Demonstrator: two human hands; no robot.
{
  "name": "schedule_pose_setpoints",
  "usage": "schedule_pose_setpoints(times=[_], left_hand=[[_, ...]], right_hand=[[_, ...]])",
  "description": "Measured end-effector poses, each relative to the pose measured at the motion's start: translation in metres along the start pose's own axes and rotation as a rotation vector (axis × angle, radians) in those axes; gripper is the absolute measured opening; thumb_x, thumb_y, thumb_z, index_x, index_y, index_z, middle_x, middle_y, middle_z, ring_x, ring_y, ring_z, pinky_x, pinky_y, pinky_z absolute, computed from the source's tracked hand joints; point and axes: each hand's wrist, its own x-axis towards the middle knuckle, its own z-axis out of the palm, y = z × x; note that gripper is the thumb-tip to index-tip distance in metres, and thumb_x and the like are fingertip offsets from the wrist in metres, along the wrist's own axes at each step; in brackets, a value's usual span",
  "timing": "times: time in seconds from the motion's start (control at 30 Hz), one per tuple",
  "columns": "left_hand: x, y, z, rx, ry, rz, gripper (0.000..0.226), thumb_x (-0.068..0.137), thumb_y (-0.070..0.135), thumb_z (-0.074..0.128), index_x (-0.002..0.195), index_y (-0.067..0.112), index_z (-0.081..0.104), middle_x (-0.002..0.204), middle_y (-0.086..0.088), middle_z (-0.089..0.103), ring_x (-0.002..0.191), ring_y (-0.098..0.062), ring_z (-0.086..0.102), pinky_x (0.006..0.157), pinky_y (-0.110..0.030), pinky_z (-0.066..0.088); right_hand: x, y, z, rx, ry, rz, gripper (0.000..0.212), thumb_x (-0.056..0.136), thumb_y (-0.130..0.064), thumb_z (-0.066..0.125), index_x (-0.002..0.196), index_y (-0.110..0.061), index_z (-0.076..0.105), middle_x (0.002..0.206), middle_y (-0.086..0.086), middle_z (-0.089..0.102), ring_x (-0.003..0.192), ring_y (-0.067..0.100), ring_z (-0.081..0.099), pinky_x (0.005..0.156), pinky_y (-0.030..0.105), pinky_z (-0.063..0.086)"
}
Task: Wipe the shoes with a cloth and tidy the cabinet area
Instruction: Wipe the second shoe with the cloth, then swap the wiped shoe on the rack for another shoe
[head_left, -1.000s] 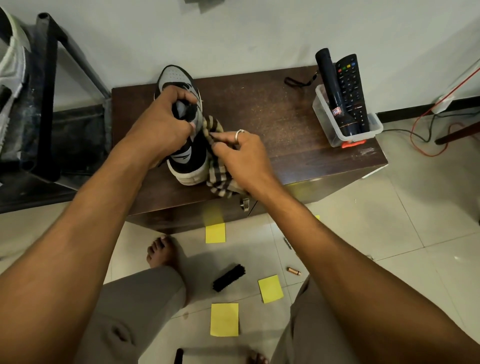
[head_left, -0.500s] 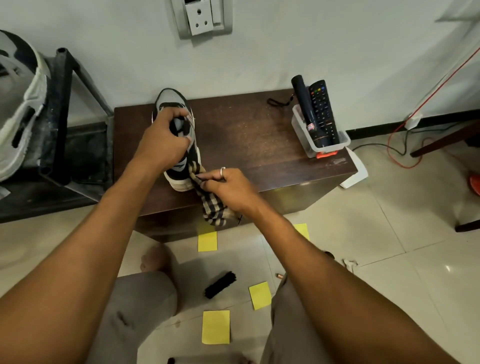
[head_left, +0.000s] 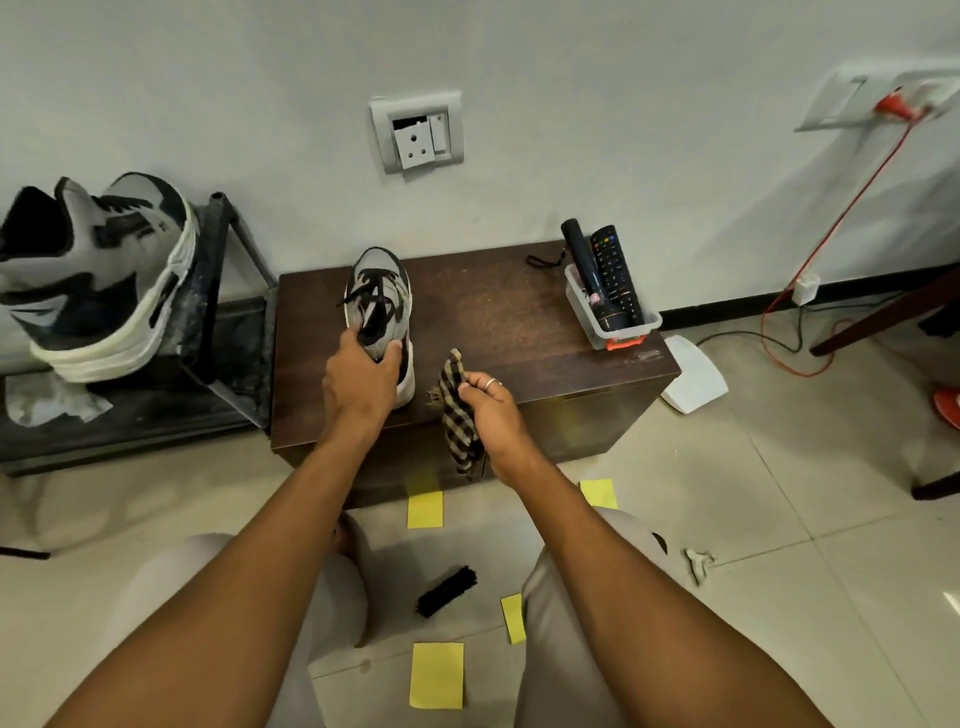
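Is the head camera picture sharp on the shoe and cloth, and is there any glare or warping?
Head view: held shoe and checked cloth fairly sharp, no smear; head view: soft even light, faint sheen on floor tiles; head view: wide-angle warping at the edges, shoe rack leaning.

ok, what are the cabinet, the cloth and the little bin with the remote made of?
Cabinet: dark brown wood or wood-look laminate, with grain streaks and a dull sheen; cannot tell which.
Cloth: soft woven fabric, checked tan and black; it hangs limp from the right hand and has a frayed edge.
Bin: clear hard plastic, glossy; its contents show through the wall.
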Motion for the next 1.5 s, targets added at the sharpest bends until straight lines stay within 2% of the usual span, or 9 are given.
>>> schedule_pose_setpoints(times=[0.23, 0.4, 0.53, 0.67, 0.77, 0.83, 1.03, 1.37, 1.5], left_hand=[[-0.068, -0.010, -0.025, -0.010, -0.033, -0.026, 0.048, 0.100, 0.035, 0.059, 0.139, 0.007, 0.051, 0.130, -0.016, 0.064, 0.120, -0.036, 0.061, 0.098, -0.044, 0.050], [-0.119, -0.021, -0.055, -0.112, -0.020, -0.070, 0.044, 0.096, 0.041, 0.059, 0.131, 0.014, 0.058, 0.119, -0.012, 0.068, 0.110, -0.033, 0.065, 0.094, -0.049, 0.056], [-0.153, -0.019, -0.082, -0.170, 0.002, -0.060, 0.039, 0.097, 0.038, 0.060, 0.127, 0.013, 0.060, 0.113, -0.009, 0.069, 0.105, -0.028, 0.064, 0.090, -0.041, 0.055], [-0.176, -0.016, -0.115, -0.234, 0.047, -0.005, 0.042, 0.094, 0.039, 0.062, 0.128, 0.015, 0.061, 0.112, -0.004, 0.070, 0.104, -0.022, 0.064, 0.092, -0.039, 0.054], [-0.189, -0.013, -0.150, -0.270, 0.115, 0.023, 0.052, 0.089, 0.048, 0.062, 0.130, 0.017, 0.061, 0.114, -0.003, 0.070, 0.107, -0.023, 0.066, 0.096, -0.047, 0.055], [-0.197, -0.009, -0.173, -0.271, 0.167, 0.043, 0.049, 0.092, 0.045, 0.064, 0.132, 0.016, 0.060, 0.115, -0.002, 0.070, 0.109, -0.022, 0.065, 0.097, -0.045, 0.055], [-0.212, -0.008, -0.244, -0.293, 0.317, 0.115, 0.038, 0.094, 0.040, 0.066, 0.125, 0.020, 0.063, 0.105, 0.007, 0.067, 0.103, -0.017, 0.064, 0.096, -0.043, 0.054], [-0.193, -0.026, -0.336, -0.262, 0.482, 0.136, 0.028, 0.094, 0.044, 0.063, 0.114, 0.025, 0.063, 0.102, 0.003, 0.069, 0.101, -0.021, 0.065, 0.091, -0.046, 0.055], [-0.168, -0.035, -0.368, -0.255, 0.559, 0.129, 0.031, 0.094, 0.043, 0.062, 0.118, 0.024, 0.062, 0.100, 0.005, 0.068, 0.098, -0.020, 0.066, 0.089, -0.045, 0.056]], right_hand=[[-0.049, -0.009, -0.011, 0.328, -0.089, 0.096, 0.024, 0.110, -0.017, 0.039, 0.121, -0.008, 0.058, 0.108, 0.020, 0.074, 0.082, 0.034, 0.073, 0.068, 0.043, 0.060], [-0.082, -0.017, -0.016, 0.352, -0.065, 0.105, 0.027, 0.108, -0.016, 0.040, 0.113, -0.013, 0.066, 0.111, 0.015, 0.074, 0.101, 0.030, 0.071, 0.095, 0.049, 0.054], [-0.108, -0.031, -0.018, 0.349, -0.046, 0.134, 0.027, 0.108, -0.018, 0.041, 0.113, -0.014, 0.067, 0.103, 0.009, 0.077, 0.097, 0.025, 0.071, 0.100, 0.049, 0.052], [-0.135, -0.049, -0.017, 0.392, -0.163, 0.182, 0.044, 0.109, -0.035, 0.035, 0.130, -0.008, 0.062, 0.115, 0.018, 0.074, 0.103, 0.038, 0.071, 0.085, 0.051, 0.058], [-0.159, -0.071, -0.008, 0.428, -0.362, 0.181, 0.070, 0.105, -0.062, 0.028, 0.134, -0.005, 0.056, 0.122, 0.026, 0.069, 0.091, 0.042, 0.073, 0.059, 0.039, 0.060], [-0.172, -0.087, 0.002, 0.416, -0.434, 0.129, 0.077, 0.101, -0.069, 0.032, 0.133, -0.003, 0.057, 0.122, 0.027, 0.068, 0.091, 0.039, 0.071, 0.057, 0.037, 0.060], [-0.193, -0.122, 0.052, 0.410, -0.544, 0.083, 0.037, 0.103, -0.018, 0.043, 0.129, 0.004, 0.058, 0.127, 0.029, 0.066, 0.091, 0.034, 0.074, 0.064, 0.037, 0.063], [-0.197, -0.159, 0.150, 0.326, -0.622, 0.009, 0.040, 0.103, -0.017, 0.047, 0.138, 0.002, 0.052, 0.129, 0.028, 0.066, 0.120, 0.044, 0.063, 0.091, 0.049, 0.057], [-0.188, -0.164, 0.173, 0.296, -0.550, -0.052, 0.040, 0.100, -0.010, 0.060, 0.138, -0.003, 0.054, 0.125, 0.022, 0.069, 0.107, 0.031, 0.071, 0.088, 0.043, 0.061]])
